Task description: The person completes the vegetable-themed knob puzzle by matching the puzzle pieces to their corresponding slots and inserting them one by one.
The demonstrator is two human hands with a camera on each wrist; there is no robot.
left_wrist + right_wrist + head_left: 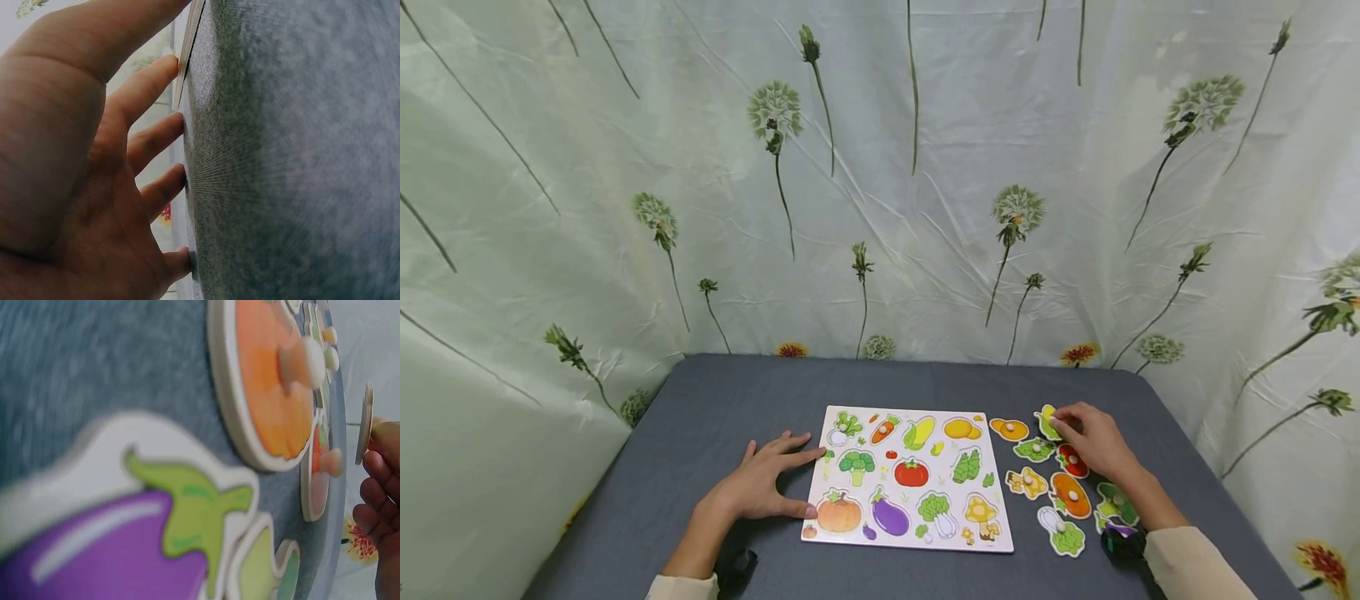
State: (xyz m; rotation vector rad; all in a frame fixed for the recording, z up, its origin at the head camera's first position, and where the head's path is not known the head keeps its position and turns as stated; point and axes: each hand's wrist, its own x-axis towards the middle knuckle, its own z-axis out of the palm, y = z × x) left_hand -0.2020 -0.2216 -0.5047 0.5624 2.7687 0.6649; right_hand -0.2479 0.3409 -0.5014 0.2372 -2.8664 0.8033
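A corn puzzle piece (pixel 1042 422) is pinched by my right hand (pixel 1101 442) above the far end of the loose pieces. In the right wrist view this corn piece (pixel 366 425) stands edge-on, clear of the table. My left hand (pixel 756 483) is spread at the left side of the white vegetable puzzle board (pixel 925 546), its thumb and index finger touching the edge. The other fingertips of that hand (pixel 119 156) rest on the cloth in the left wrist view. Pictures of vegetables fill the board's recesses.
Right of the board lie several knobbed pieces: potato (pixel 1011 429), tomato (pixel 1072 461), mushroom (pixel 1030 483), pumpkin (pixel 1070 496) and bok choy (pixel 1066 537). An eggplant piece (pixel 112 544) lies nearest the right wrist. Grey cloth (pixel 737 392) covers the table, and a flowered curtain (pixel 880 208) hangs behind.
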